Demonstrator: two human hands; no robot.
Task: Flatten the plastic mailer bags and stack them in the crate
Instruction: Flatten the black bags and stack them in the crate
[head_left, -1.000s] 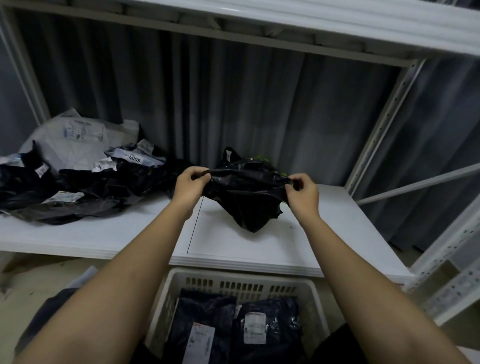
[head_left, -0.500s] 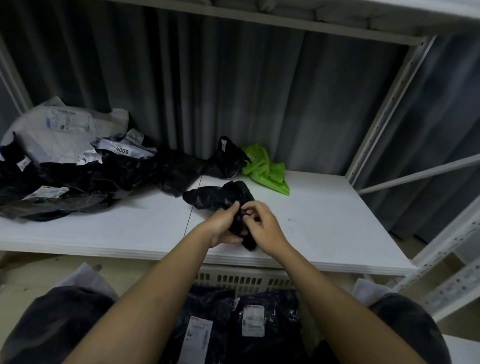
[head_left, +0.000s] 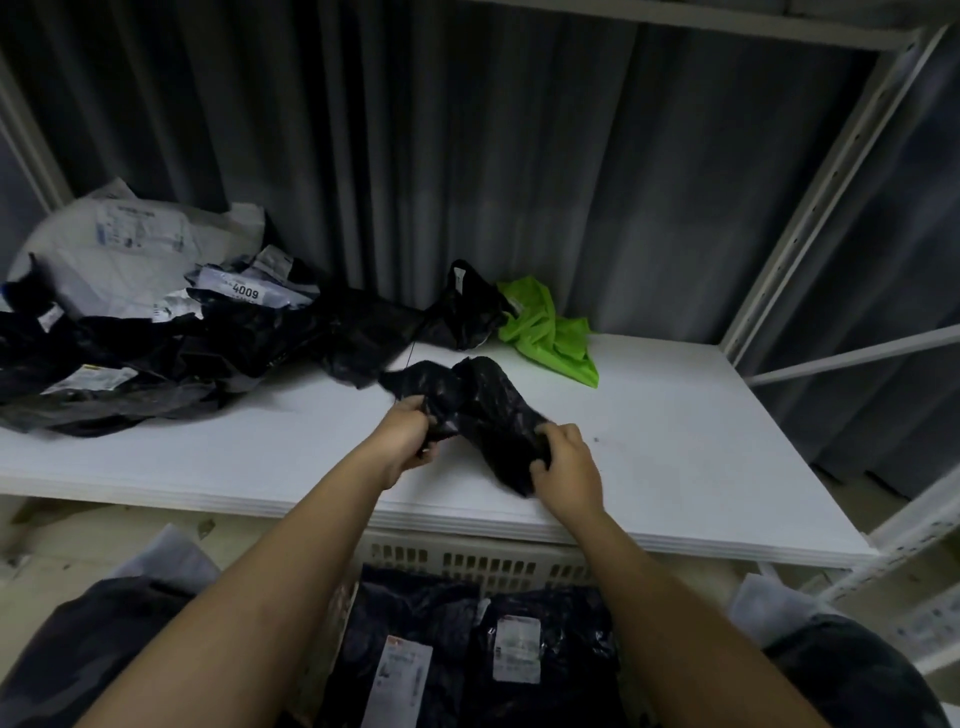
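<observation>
A crumpled black mailer bag (head_left: 478, 400) lies on the white shelf board (head_left: 675, 441). My left hand (head_left: 408, 434) grips its left edge and my right hand (head_left: 563, 465) grips its near right end, both with curled fingers. Below the shelf stands a white slotted crate (head_left: 467, 558) holding flat dark mailer bags with white labels (head_left: 514, 647).
A heap of black and white mailer bags (head_left: 156, 332) covers the shelf's left side. Another black bag (head_left: 467, 312) and a bright green bag (head_left: 550, 332) lie at the back. A white rack upright (head_left: 810, 208) rises at the right. A grey curtain hangs behind.
The bag, held up stretched between both hands a second ago, came down onto the shelf. My hands met at its near edge, then spread apart along it.
</observation>
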